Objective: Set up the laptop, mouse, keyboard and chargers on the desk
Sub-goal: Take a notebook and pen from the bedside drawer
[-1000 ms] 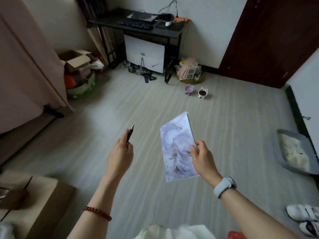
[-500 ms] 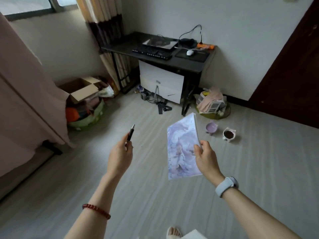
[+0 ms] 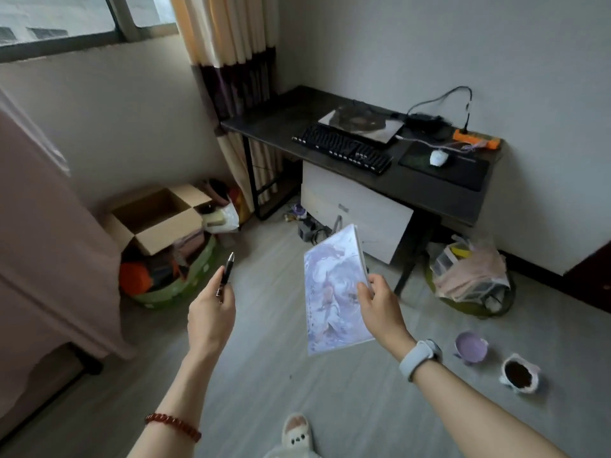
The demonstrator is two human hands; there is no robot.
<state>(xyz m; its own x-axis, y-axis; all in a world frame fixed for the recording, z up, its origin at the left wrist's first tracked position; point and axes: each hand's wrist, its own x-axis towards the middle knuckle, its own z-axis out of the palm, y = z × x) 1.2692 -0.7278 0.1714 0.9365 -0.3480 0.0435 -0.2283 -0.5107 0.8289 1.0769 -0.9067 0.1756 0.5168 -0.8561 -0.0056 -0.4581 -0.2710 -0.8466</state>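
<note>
Currently left hand (image 3: 211, 317) grips a pen (image 3: 225, 274); right hand (image 3: 380, 304) pinches a notebook (image 3: 332, 292); desk (image 3: 274, 122) at 1 o'clock carries closed laptop (image 3: 362, 123), keyboard (image 3: 342, 148), mouse (image 3: 438, 158) on pad.

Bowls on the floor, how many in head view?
2. A purple bowl sits right of the right hand; a white bowl with dark contents is just right of it, nearer the camera. Others may hide in the clutter.
</note>
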